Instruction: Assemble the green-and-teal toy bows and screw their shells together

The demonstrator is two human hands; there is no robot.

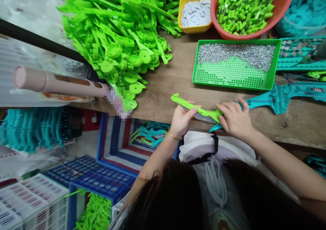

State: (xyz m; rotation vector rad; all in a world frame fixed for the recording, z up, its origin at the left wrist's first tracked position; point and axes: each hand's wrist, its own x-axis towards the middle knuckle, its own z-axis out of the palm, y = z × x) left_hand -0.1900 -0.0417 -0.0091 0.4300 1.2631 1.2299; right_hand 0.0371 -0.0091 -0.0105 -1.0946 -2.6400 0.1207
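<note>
Near the table's front edge, my left hand [180,120] is closed around a long lime-green plastic part [187,103] with a grey strip along its lower side. My right hand [235,119] has its fingers bent over the right end of that same part. A teal plastic tip [216,127] pokes out beneath the right fingers; whether it joins the green part is hidden. Just beyond the right hand lies a long teal plastic piece [276,99], its left end passing behind the fingers. The far side of the green part rises slightly to the left.
A green tray [234,84] of small metal screws stands behind my hands. Farther back are a yellow tub [196,29] of pale pieces and a red bowl [216,18] of green cylinders. Green parts [122,36] are heaped left. A pink tube [61,82] juts over the left edge.
</note>
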